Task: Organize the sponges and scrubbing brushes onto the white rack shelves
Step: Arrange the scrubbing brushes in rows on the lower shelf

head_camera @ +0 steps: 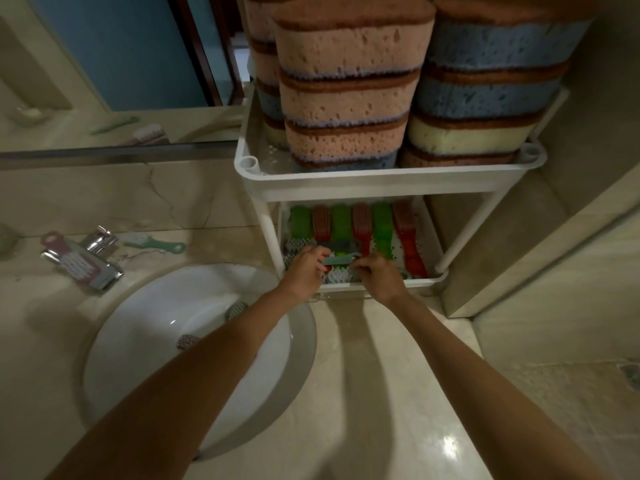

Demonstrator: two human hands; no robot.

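A white rack (381, 183) stands on the counter right of the sink. Its top shelf holds tall stacks of pink, blue and cream sponges (349, 88). The lower shelf (433, 280) carries a row of green and red scrubbing brushes (381, 225), with more brushes lying across them at the front. Both my hands reach into this lower shelf. My left hand (306, 268) and my right hand (379, 273) each grip an end of a teal-handled brush (337, 260) lying crosswise over white bristles.
A white sink basin (145, 327) lies left of my arms, with two brushes (188, 341) inside it. Behind the chrome tap (98, 242) lie a red brush (74, 263) and a green-handled brush (152, 243). A mirror covers the back wall, a tiled wall stands right.
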